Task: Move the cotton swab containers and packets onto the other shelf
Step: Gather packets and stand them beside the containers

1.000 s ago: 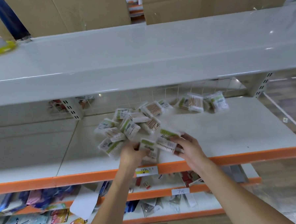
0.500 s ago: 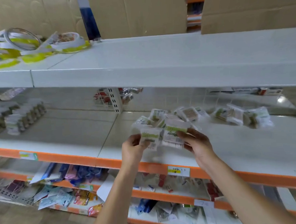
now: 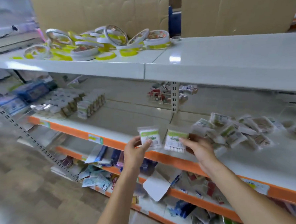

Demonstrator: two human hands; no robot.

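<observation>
Left hand pinches one swab packet; right hand grips a second packet — both held above the orange shelf edge, beside the loose pile

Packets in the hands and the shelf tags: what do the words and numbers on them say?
No text can be read.
Left packet: green label with a barcode, too blurred.
Right packet: green label, too blurred.
Shelf tag: print too small.
Pile: labels too blurred.
</observation>
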